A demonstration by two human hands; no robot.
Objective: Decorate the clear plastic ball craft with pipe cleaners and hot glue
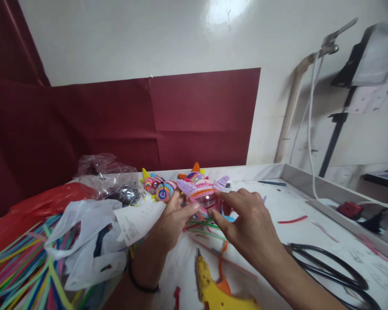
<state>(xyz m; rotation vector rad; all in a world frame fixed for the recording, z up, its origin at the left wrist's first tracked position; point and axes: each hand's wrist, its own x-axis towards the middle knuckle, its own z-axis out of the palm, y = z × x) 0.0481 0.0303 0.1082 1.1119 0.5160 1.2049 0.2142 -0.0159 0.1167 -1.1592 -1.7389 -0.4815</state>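
Note:
Between my hands is a round ornament wound from pink, orange and lilac pipe cleaners, with a clear, shiny domed middle and two lilac wing-like pieces. My left hand grips its left side, thumb across the front. At its right edge, the thumb and forefinger of my right hand close on the rim. Just behind sit similar colourful pipe-cleaner ornaments, partly covered by my left fingers. Green pipe cleaners lie beneath. A yellow hot glue gun rests nearest me, its nozzle pointing away.
Bundled pipe cleaners, a white plastic bag, a red bag and clear bags crowd the left. Scissors with black handles and a red pipe cleaner lie right. A raised tray edge holds a red plug.

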